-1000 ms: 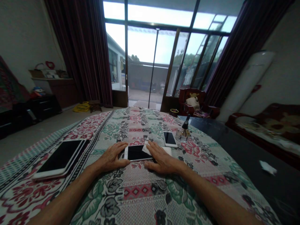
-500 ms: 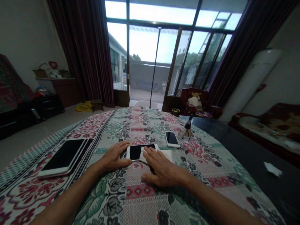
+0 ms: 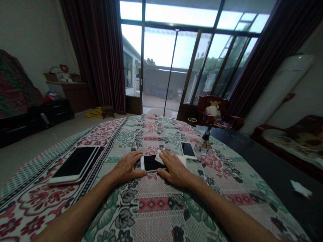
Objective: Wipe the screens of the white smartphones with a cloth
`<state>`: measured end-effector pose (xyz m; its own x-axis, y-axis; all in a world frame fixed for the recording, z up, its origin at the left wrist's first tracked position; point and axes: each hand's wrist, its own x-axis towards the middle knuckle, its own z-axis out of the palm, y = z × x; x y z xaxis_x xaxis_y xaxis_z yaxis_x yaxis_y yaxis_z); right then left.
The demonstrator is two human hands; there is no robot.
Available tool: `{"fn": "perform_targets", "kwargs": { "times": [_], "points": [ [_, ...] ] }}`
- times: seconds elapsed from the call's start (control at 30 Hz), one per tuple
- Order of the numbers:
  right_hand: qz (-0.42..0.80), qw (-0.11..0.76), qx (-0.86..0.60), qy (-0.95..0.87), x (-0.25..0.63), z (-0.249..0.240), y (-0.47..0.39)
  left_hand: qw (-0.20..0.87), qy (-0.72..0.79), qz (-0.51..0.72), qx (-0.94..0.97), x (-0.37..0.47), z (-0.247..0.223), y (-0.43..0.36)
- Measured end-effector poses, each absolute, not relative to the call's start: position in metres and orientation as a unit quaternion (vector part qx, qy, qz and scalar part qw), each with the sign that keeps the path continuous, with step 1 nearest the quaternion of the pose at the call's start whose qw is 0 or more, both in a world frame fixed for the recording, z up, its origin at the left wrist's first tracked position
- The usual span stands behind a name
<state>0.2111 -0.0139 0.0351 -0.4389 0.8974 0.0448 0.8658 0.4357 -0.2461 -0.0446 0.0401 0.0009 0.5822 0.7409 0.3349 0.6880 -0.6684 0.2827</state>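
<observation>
We are gripping the white smartphone (image 3: 151, 163) on the floral tablecloth (image 3: 156, 188) with our left hand (image 3: 127, 167), likely against sliding, while our right hand (image 3: 176, 168) is holding a white tissue (image 3: 158, 157) against it.

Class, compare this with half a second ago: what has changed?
The right hand and the tissue beneath it shifted forward, toward the far edge of the phone; its thumb drew in beside the near edge. No grip was visibly taken or released. The left hand, farther phone and bottle stayed put.
</observation>
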Motion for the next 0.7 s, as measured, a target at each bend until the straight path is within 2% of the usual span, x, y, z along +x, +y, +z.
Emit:
{"fn": "perform_targets", "kwargs": {
  "times": [0.13, 0.47, 0.7],
  "points": [
    [0.071, 0.101, -0.538, -0.834, 0.207, 0.031, -0.022, 0.044, 0.404, 0.242, 0.881, -0.042, -0.002, 0.038],
    [0.059, 0.101, -0.38, -0.917, 0.196, 0.042, -0.029, 0.06, 0.389, 0.243, 0.886, -0.043, -0.005, 0.044],
    [0.066, 0.116, -0.414, -0.901, 0.186, 0.04, -0.009, 0.068, 0.392, 0.251, 0.882, -0.041, -0.004, 0.042]
  ]
}}
